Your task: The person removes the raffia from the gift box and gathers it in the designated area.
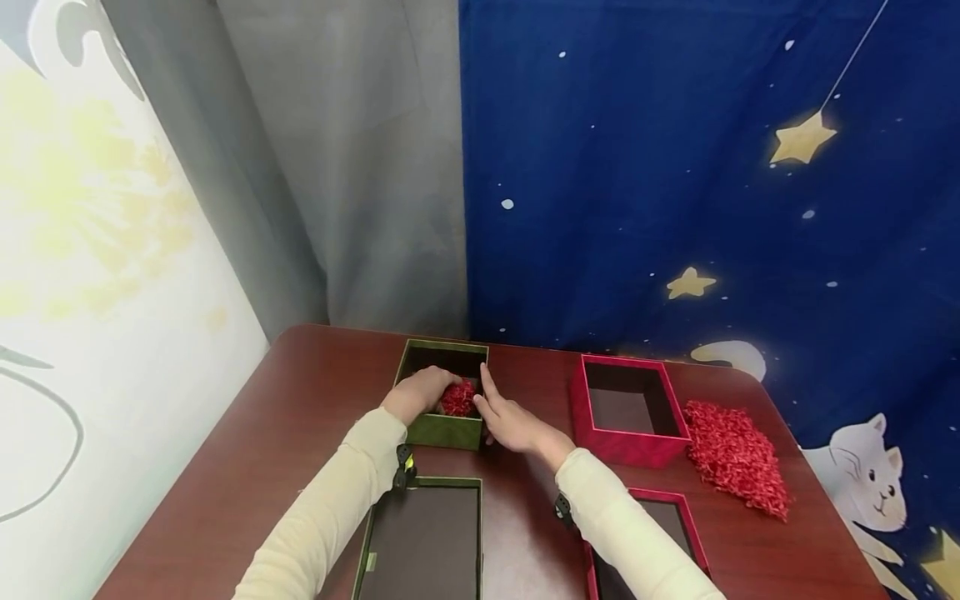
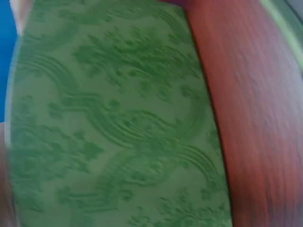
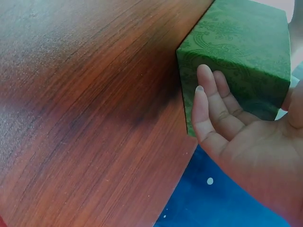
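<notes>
A green patterned box [image 1: 442, 432] stands uncovered at the back of the table, with a clump of red shredded paper [image 1: 458, 398] inside. My left hand [image 1: 424, 392] reaches over its left wall, fingertips at the paper and partly hidden; I cannot tell whether they grip it. At the opposite wall is my right hand [image 1: 517, 423], its index finger extended along the rim and its thumb at the top edge. The right wrist view shows the other fingers [image 3: 220, 101] loosely bent beside the outer wall. Green embossed box wall [image 2: 128, 113] fills most of the left wrist view.
A green lid [image 1: 427, 542] lies inside-up in front of the green box. Right of it, a red box [image 1: 626, 448] stands uncovered, and a red lid [image 1: 690, 533] lies partly under my right sleeve. More red shredded paper [image 1: 735, 458] is heaped near the table's right edge.
</notes>
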A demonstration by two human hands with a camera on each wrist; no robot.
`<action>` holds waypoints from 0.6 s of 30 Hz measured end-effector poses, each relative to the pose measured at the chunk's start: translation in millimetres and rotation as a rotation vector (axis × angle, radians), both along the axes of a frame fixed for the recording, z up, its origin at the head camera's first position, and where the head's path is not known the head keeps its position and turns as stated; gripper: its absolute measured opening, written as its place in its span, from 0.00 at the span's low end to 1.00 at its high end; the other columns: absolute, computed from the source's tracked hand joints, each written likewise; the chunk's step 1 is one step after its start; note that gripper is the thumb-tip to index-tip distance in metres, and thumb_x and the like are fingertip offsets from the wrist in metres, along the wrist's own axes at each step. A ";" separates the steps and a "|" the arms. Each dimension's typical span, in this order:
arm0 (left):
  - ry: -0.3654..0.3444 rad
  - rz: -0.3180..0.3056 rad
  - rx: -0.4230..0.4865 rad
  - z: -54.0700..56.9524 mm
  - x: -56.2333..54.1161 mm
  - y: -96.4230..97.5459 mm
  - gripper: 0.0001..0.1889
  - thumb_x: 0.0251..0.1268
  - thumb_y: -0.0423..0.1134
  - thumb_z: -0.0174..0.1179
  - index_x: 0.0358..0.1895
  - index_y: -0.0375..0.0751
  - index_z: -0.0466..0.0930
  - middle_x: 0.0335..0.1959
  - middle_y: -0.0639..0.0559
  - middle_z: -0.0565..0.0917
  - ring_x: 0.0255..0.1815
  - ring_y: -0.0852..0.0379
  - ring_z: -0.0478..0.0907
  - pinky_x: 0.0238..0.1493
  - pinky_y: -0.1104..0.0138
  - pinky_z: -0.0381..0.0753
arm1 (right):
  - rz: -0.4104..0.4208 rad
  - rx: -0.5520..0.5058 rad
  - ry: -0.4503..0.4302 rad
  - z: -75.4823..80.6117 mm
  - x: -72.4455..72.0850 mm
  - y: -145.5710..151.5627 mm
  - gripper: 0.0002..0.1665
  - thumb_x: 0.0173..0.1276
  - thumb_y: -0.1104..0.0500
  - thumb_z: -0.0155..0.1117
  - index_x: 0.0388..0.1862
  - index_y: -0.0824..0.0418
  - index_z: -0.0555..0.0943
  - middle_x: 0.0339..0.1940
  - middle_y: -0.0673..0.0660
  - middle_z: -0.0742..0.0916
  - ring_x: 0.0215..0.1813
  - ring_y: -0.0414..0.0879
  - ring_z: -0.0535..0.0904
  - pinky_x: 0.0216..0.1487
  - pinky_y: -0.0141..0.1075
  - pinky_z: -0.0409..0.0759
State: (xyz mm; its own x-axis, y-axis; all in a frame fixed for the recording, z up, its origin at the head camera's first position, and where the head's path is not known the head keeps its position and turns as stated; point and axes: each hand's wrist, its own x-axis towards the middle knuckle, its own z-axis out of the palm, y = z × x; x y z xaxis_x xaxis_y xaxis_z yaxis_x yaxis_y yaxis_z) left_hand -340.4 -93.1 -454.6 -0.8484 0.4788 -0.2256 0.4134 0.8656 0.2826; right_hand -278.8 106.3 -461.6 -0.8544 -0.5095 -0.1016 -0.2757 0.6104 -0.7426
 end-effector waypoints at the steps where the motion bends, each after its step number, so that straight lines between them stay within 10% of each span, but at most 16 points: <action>1: 0.009 0.003 0.016 2.1 -0.3 -0.9 0.34 0.58 0.27 0.75 0.70 0.45 0.79 0.59 0.40 0.83 0.59 0.43 0.81 0.56 0.53 0.82 | -0.002 -0.002 -0.001 0.2 0.3 0.0 0.40 0.89 0.51 0.36 0.86 0.57 0.29 0.27 0.64 0.85 0.31 0.57 0.86 0.55 0.52 0.80; 12: 0.189 0.131 0.259 62.0 11.4 -40.9 0.34 0.61 0.31 0.73 0.71 0.31 0.72 0.66 0.31 0.78 0.66 0.33 0.76 0.66 0.47 0.75 | -0.020 -0.007 -0.017 -0.7 0.7 0.6 0.41 0.88 0.44 0.36 0.87 0.50 0.31 0.29 0.64 0.85 0.32 0.57 0.86 0.46 0.48 0.82; 18: 0.296 0.213 0.398 67.4 15.0 -76.2 0.34 0.61 0.29 0.71 0.71 0.26 0.71 0.67 0.29 0.77 0.65 0.31 0.75 0.68 0.45 0.73 | -0.034 -0.012 -0.037 -4.0 0.9 0.8 0.42 0.88 0.43 0.37 0.87 0.48 0.31 0.29 0.63 0.84 0.32 0.56 0.85 0.44 0.46 0.82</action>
State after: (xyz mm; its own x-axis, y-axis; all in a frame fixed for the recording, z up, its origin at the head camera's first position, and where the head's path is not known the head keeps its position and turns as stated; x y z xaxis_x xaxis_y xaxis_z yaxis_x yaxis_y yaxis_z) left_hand -325.3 -169.3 -387.2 -0.9360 0.2886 0.2013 0.3516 0.7890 0.5038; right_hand -277.9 107.2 -465.6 -0.8669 -0.4818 -0.1276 -0.2271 0.6098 -0.7593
